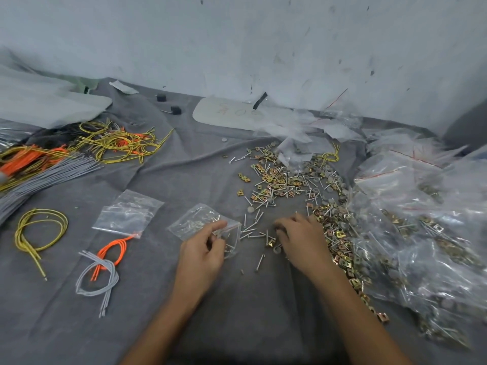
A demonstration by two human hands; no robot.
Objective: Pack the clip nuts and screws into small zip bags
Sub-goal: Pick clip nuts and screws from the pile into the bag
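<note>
A loose heap of brass-coloured clip nuts and silver screws (287,180) spreads over the grey cloth (250,299) right of centre. My left hand (204,248) pinches the mouth of a small clear zip bag (232,241) that holds a few screws. Just behind it lies another small zip bag (195,219) with hardware inside. My right hand (303,239) rests palm down on scattered screws and clip nuts, fingers curled over some pieces; what they hold is hidden. A further small zip bag (129,213) lies flat to the left.
Large clear bags of packed hardware (427,233) pile up on the right. Yellow, orange and grey cords (97,146) lie at the left, with small cord bundles (102,270) near the front. A white board (237,114) and crumpled plastic sit by the wall.
</note>
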